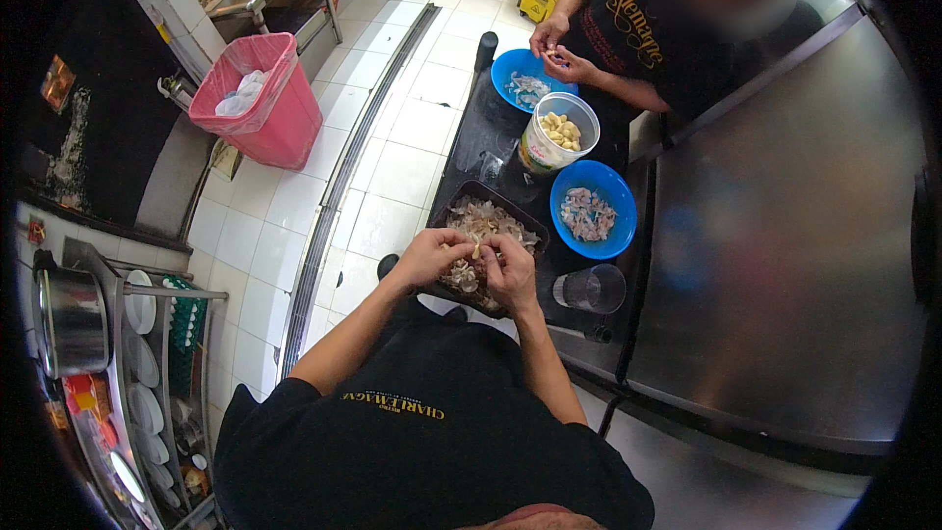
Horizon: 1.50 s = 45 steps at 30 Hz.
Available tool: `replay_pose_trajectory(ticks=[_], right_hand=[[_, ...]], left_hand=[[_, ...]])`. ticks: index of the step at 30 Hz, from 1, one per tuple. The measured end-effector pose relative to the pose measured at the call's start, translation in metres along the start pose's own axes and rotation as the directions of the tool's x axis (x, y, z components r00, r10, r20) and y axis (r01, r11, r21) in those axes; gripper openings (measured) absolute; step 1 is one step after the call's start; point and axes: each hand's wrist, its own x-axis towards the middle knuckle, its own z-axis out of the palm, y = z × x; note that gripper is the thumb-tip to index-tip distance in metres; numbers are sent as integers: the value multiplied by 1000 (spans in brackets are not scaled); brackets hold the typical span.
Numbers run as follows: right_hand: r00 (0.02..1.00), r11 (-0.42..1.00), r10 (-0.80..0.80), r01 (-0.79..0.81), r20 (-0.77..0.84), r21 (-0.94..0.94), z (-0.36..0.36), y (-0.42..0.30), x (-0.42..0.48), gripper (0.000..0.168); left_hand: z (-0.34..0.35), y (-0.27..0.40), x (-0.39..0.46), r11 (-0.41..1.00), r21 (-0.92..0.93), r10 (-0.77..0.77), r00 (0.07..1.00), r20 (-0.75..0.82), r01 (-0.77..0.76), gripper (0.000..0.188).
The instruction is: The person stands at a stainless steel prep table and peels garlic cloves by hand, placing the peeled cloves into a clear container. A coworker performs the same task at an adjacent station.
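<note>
A garlic clove [477, 251] is pinched between the fingertips of both my hands. My left hand [436, 256] grips it from one side and my right hand [509, 271] from the other. Beneath them lies a dark rectangular tray [543, 230] holding garlic and loose papery skins. To its right a blue plastic bowl [630, 215] contains garlic skins. Peeled cloves [561, 131] fill part of a white plastic tub [539, 150] farther back. Another blue bowl [503, 75] with skins sits behind the tub, under a co-worker's hands.
A clear plastic cup [600, 288] stands on the black cart [471, 151]. Across the cart a co-worker [625, 22] handles a small piece. A steel refrigerator [780, 265] borders the right side. At left are a pink bin [272, 110] and a rack [176, 412] with dishes.
</note>
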Motion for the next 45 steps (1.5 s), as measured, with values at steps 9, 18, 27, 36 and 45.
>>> replay_pose_trajectory(ticks=[9, 18, 27, 36, 45], right_hand=[[995, 994, -97, 95, -26, -57, 14, 10, -6, 5], [999, 999, -18, 19, 28, -49, 12, 15, -12, 7], [994, 995, 88, -84, 62, -61, -1, 15, -18, 8], [975, 976, 218, -216, -37, 35, 5, -1, -3, 15], [965, 969, 249, -248, -80, 18, 11, 3, -2, 14]], left_hand=[[0, -2, 5, 968, -206, -131, 988, 77, 144, 21], [5, -11, 12, 927, -341, -176, 984, -20, 158, 18], [2, -2, 12, 912, -371, -206, 977, -47, 175, 16], [8, -8, 11, 958, -248, -181, 976, -121, 147, 18], [16, -10, 9, 989, -147, -50, 972, -232, 16, 18]])
